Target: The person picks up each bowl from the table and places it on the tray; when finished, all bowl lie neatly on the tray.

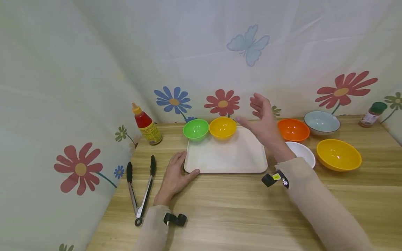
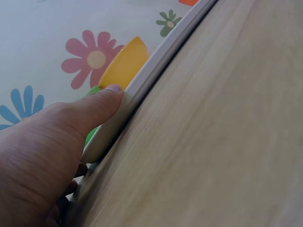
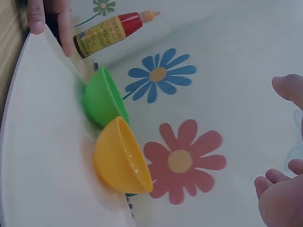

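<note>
A cream tray (image 1: 226, 160) lies on the wooden table. At its far edge stand a small green bowl (image 1: 196, 129) and a small yellow bowl (image 1: 222, 127). My left hand (image 1: 174, 177) rests flat on the table at the tray's near left corner, thumb against the tray rim (image 2: 142, 85). My right hand (image 1: 263, 120) hovers open above the tray's far right part, fingers spread, holding nothing. In the right wrist view the green bowl (image 3: 102, 97) and yellow bowl (image 3: 120, 156) sit side by side on the tray (image 3: 42, 156).
Right of the tray stand an orange bowl (image 1: 293, 129), a grey bowl (image 1: 321, 122), a white bowl (image 1: 303, 152) and a large yellow bowl (image 1: 338, 154). A spice jar (image 1: 373, 114) is far right. A sauce bottle (image 1: 147, 125) and metal tongs (image 1: 141, 188) are left.
</note>
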Action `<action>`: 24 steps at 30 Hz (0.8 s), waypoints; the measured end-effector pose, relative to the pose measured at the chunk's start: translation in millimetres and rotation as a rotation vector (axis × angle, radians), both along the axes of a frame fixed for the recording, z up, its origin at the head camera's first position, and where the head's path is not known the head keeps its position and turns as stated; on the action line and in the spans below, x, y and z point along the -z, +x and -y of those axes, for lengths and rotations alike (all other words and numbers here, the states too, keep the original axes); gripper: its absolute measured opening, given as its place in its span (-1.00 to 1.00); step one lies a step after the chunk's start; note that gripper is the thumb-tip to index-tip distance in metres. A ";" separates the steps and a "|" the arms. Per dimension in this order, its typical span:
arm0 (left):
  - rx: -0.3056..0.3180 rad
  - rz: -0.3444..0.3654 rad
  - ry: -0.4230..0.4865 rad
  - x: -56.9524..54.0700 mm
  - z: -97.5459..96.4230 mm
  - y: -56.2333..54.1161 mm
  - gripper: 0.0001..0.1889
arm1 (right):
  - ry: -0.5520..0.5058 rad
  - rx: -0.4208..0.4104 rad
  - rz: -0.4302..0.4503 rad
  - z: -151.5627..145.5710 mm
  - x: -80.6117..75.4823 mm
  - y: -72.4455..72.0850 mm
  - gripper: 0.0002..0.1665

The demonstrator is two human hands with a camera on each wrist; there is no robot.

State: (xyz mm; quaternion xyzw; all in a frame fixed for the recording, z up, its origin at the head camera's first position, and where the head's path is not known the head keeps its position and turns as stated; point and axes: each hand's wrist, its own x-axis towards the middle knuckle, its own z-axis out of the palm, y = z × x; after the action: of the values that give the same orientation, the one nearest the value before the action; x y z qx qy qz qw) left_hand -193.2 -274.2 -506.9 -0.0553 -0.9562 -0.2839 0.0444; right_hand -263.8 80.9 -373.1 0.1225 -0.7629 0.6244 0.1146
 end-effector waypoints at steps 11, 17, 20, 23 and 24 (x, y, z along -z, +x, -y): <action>0.015 0.000 0.003 1.2 0.5 -2.2 0.12 | -0.033 0.126 -0.131 -66.0 -16.7 28.6 0.09; 0.000 0.000 0.007 1.6 3.7 -0.7 0.11 | -0.021 0.196 -0.153 -94.6 -15.6 37.7 0.05; 0.003 -0.002 0.007 3.4 4.0 -0.5 0.12 | -0.049 0.207 -0.176 -110.2 -14.1 43.2 0.04; 0.000 -0.002 0.009 3.9 3.3 -0.5 0.12 | -0.087 0.217 -0.208 -127.3 -11.6 48.8 0.03; -0.002 -0.003 0.010 3.9 3.1 -0.5 0.12 | -0.131 0.206 -0.222 -133.4 -10.4 50.4 0.04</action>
State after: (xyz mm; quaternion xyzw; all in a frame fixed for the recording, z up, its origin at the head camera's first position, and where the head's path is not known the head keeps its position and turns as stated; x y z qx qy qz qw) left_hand -193.7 -277.2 -510.8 -0.0544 -0.9548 -0.2886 0.0464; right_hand -213.4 214.3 -362.7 0.1043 -0.7118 0.6402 0.2695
